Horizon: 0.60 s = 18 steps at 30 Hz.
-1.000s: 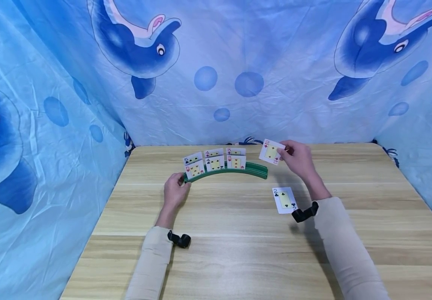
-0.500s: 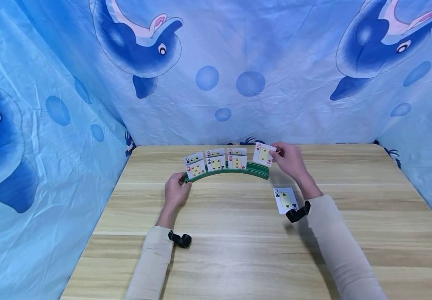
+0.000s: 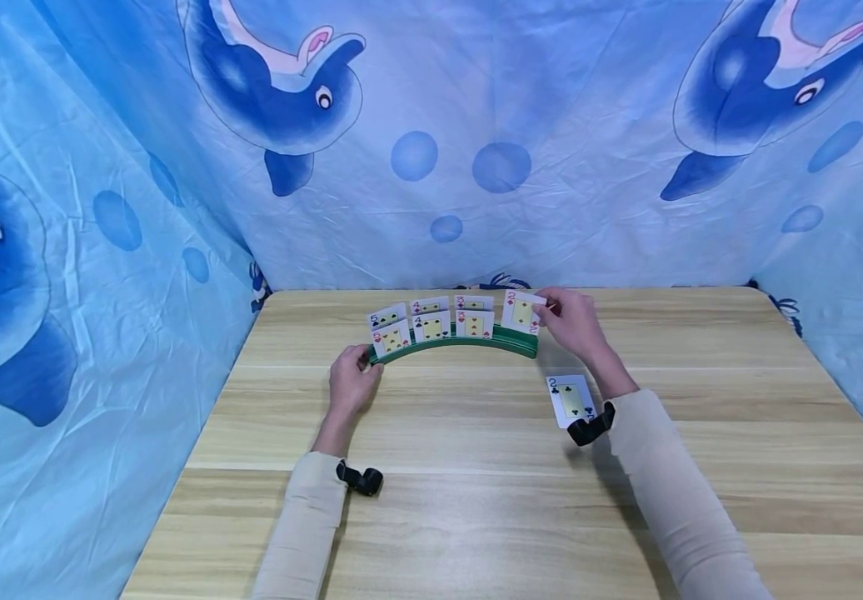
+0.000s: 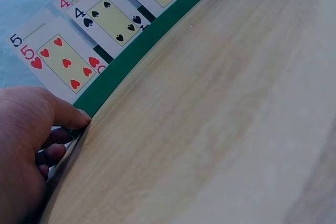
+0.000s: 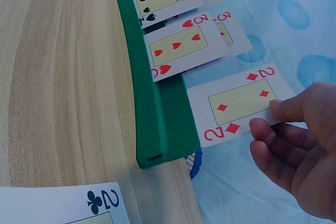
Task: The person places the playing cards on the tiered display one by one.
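My left hand (image 3: 351,382) grips the left end of a curved green card holder (image 3: 502,340), thumb on its front edge in the left wrist view. My right hand (image 3: 574,321) pinches the two of diamonds (image 5: 239,106) by its edge. That card stands at the holder's right end, its lower edge at the rear slot. Left of it, the front row has the five of hearts (image 4: 65,64), four of spades (image 4: 107,22) and three of hearts (image 5: 181,45). Behind these, partly covered, stand a black five (image 3: 386,317), a red four (image 3: 429,306) and the three of diamonds (image 5: 233,35).
The two of clubs (image 3: 568,396) lies face up on the wooden table (image 3: 461,467), below my right forearm and near the right wrist camera (image 3: 591,427). A blue dolphin-print curtain (image 3: 446,108) hangs along the table's back and sides.
My right hand has moved left with the two of diamonds, bringing it from beside the holder down to its rear slot. The left hand stays on the holder's end.
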Each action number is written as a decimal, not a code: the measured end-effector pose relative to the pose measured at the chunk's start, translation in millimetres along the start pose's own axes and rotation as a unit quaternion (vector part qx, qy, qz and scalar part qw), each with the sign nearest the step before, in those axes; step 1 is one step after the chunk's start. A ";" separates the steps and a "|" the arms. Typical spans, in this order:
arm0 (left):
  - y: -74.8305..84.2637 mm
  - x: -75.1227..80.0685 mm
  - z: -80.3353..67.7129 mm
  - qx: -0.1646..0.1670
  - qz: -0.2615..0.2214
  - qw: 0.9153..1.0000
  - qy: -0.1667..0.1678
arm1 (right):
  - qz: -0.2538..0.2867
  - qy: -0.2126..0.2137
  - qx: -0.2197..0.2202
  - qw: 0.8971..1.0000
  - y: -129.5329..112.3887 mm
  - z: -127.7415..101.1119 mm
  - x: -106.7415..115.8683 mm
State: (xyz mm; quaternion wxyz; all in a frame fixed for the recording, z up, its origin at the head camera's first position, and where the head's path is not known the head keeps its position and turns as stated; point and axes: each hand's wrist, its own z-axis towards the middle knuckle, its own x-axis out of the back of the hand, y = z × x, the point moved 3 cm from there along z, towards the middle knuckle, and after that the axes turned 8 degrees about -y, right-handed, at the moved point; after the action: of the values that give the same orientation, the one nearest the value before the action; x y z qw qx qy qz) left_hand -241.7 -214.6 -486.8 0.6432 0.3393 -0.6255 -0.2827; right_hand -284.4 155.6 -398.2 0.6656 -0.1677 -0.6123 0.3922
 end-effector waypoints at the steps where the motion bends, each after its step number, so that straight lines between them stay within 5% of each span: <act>1: 0.1 0.1 -0.1 0.001 0.000 1.000 0.000 | -0.001 -0.001 0.000 1.000 0.1 0.1 -0.3; 18: 0.2 0.1 -0.1 -0.004 0.006 1.000 0.001 | -0.010 -0.027 -0.009 1.000 1.1 -1.6 -7.6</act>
State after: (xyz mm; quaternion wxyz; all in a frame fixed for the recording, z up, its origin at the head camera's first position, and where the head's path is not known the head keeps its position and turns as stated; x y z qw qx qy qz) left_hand -241.7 -214.5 -486.6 0.6467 0.3336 -0.6258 -0.2810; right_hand -282.8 151.2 -404.5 0.6512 -0.1562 -0.6354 0.3844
